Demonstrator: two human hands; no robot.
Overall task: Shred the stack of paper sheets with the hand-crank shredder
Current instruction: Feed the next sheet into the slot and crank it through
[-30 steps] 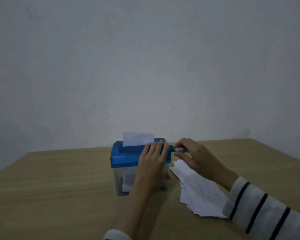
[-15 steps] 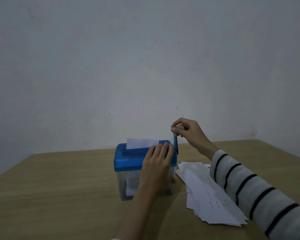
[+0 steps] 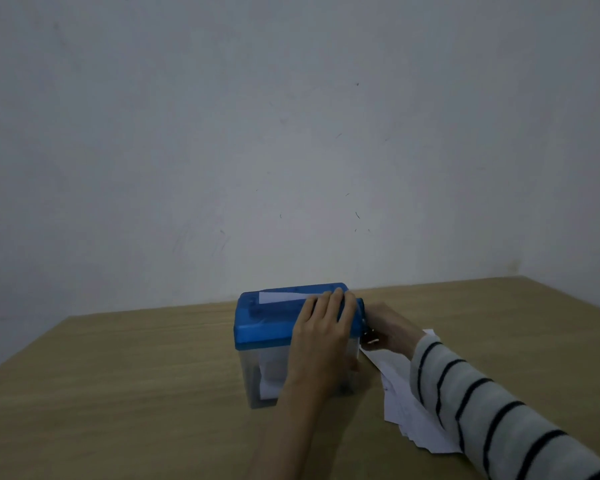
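Note:
A small shredder (image 3: 267,327) with a blue lid and clear bin stands mid-table. A white sheet (image 3: 279,296) pokes only a little out of its top slot, and white paper shows inside the bin (image 3: 274,372). My left hand (image 3: 323,337) lies over the lid's right end, fingers straight, pressing it down. My right hand (image 3: 390,329) grips the crank handle (image 3: 367,336), which points down at the shredder's right side. The stack of paper sheets (image 3: 413,414) lies on the table to the right, partly under my striped sleeve.
The wooden table (image 3: 136,393) meets a plain grey wall at the back. Its right edge runs diagonally at the far right.
The crank swung from pointing up to pointing down with my right hand on it. The sheet sank lower into the slot. My left hand stayed on the lid.

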